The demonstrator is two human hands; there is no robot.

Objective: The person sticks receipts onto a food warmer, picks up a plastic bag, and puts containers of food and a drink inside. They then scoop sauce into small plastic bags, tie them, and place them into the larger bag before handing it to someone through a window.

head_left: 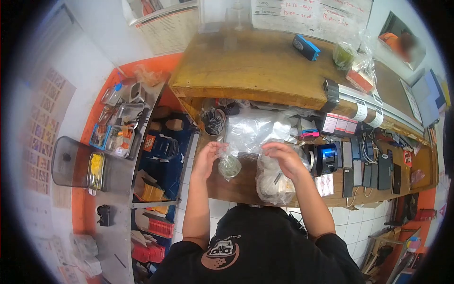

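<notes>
Standing at a wooden bench (246, 187), a person in a black printed shirt is working with both bare hands over two clear plastic bags. The left hand (209, 156) is pinching the top of a small bag (229, 165) that is holding something green, its grip closed on the gathered plastic, so that the bag is hanging just above the bench near the front edge. The right hand (283, 158) is resting curled over the top of a larger bag (274, 182), which is holding what look like round white containers and is sitting on the bench just right of the small bag; whether that grip is actually clamping the plastic cannot be told, since the fingers are covering the bag's mouth. A heap of loose clear plastic sheets (257, 128) is lying on the bench just beyond both hands. A small blue and black machine (326, 158) is standing immediately right of the larger bag, and a row of dark phones (373, 173) is lying farther right along the bench. Above, a raised wooden counter (250, 71) is carrying a blue box (306, 47). To the left, a metal shelf (118, 170) is holding trays of small items.
</notes>
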